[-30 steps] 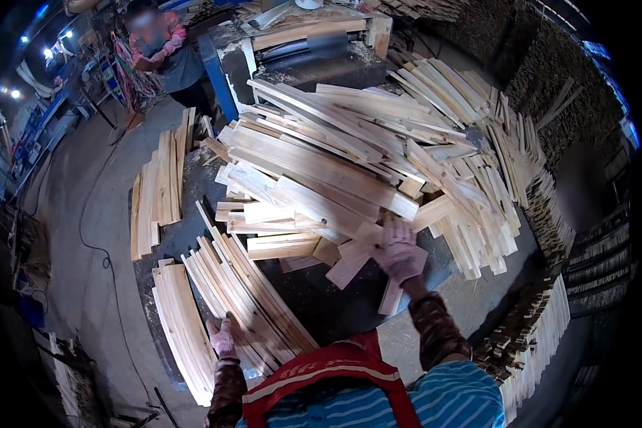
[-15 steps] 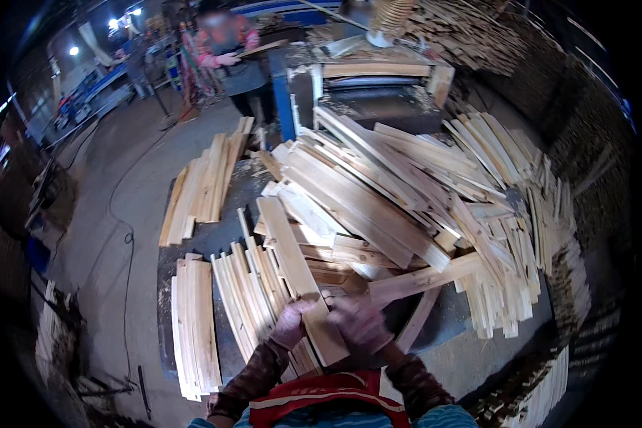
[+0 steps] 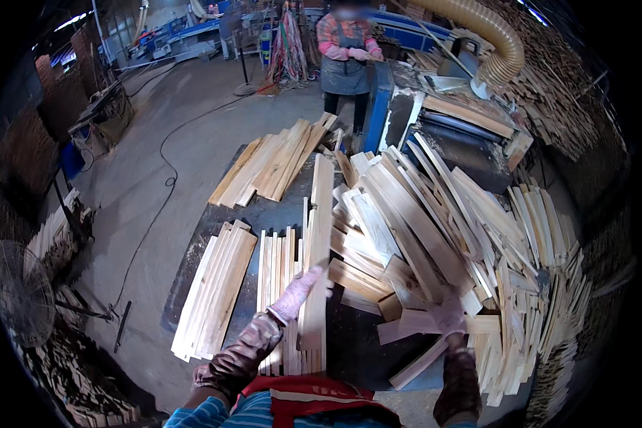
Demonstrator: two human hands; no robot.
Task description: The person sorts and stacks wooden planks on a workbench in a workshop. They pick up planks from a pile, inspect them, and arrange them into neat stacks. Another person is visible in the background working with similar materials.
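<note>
My left hand (image 3: 294, 297), in a pale pink glove, is closed round the edge of a long wooden board (image 3: 317, 235) that points away from me. Below that board lies a row of narrow boards (image 3: 272, 267). My right hand (image 3: 448, 316), gloved too, is smeared by motion at the near end of a heap of boards (image 3: 406, 221). It is by a short board (image 3: 409, 326) lying crosswise, and its fingers cannot be made out. Both forearms wear dark patterned sleeves.
Two stacks of boards (image 3: 217, 289) (image 3: 274, 160) lie on the dark table (image 3: 205, 222) at the left. Beyond the heap stands a planer-like machine (image 3: 471, 132) with a ribbed hose (image 3: 503, 43). A co-worker (image 3: 344, 60) stands beside it. A cable (image 3: 165, 153) runs over the floor; a fan (image 3: 20, 292) is left.
My right hand has left the long board and moved right to the heap. My left hand keeps its hold on the board, now pointing straighter ahead. The view has turned left.
</note>
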